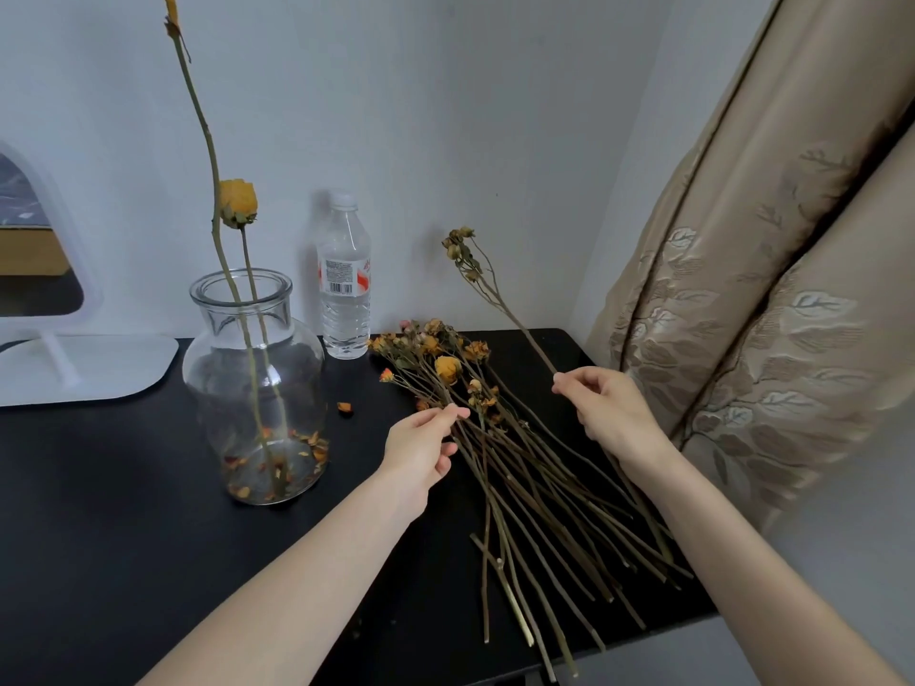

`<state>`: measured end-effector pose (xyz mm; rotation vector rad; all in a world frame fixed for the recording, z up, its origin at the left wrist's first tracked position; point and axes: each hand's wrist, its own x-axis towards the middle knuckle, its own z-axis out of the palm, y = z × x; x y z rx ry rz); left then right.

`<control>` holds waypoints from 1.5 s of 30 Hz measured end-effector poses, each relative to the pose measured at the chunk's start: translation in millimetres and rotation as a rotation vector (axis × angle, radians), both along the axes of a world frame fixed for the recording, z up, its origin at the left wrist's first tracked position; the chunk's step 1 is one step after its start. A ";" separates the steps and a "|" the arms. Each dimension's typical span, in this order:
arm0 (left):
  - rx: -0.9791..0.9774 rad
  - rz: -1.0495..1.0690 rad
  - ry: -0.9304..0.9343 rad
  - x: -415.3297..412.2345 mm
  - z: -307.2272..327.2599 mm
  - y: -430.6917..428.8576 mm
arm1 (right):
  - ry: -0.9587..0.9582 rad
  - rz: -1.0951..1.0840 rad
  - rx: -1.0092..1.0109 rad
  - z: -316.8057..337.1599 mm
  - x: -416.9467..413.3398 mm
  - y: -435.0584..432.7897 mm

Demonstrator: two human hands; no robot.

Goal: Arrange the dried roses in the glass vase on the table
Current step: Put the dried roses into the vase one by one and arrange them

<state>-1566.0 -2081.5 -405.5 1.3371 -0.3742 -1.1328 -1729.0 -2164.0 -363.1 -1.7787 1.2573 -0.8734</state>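
A clear glass vase (255, 383) stands on the black table (109, 497), left of centre. Two dried roses lean in it: a tall stem (200, 116) and a shorter yellow rose (238, 201). Loose petals lie on the vase's bottom. A pile of dried roses (515, 467) lies flat on the table to the right. My right hand (601, 406) pinches a dried rose stem (500, 299), lifted above the pile with its withered buds up and to the left. My left hand (421, 445) pinches stems at the pile's left side.
A plastic water bottle (345, 284) stands behind the vase near the wall. A white mirror stand (74, 361) sits at the back left. A beige patterned curtain (752, 314) hangs right of the table's edge. One fallen petal (345, 407) lies beside the vase.
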 end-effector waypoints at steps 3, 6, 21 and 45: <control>-0.048 0.011 -0.036 0.6 8.4 3.4 | -0.088 0.021 0.001 8.6 0.8 1.3; -0.148 -0.004 -0.110 2.2 24.5 9.3 | -0.185 0.054 0.035 22.4 0.8 2.4; -0.514 0.101 -0.690 77.3 157.8 89.0 | -0.469 0.391 -0.070 135.3 84.6 50.1; -0.529 0.367 -0.955 165.7 247.5 108.9 | -0.492 0.360 -0.398 198.2 216.6 68.2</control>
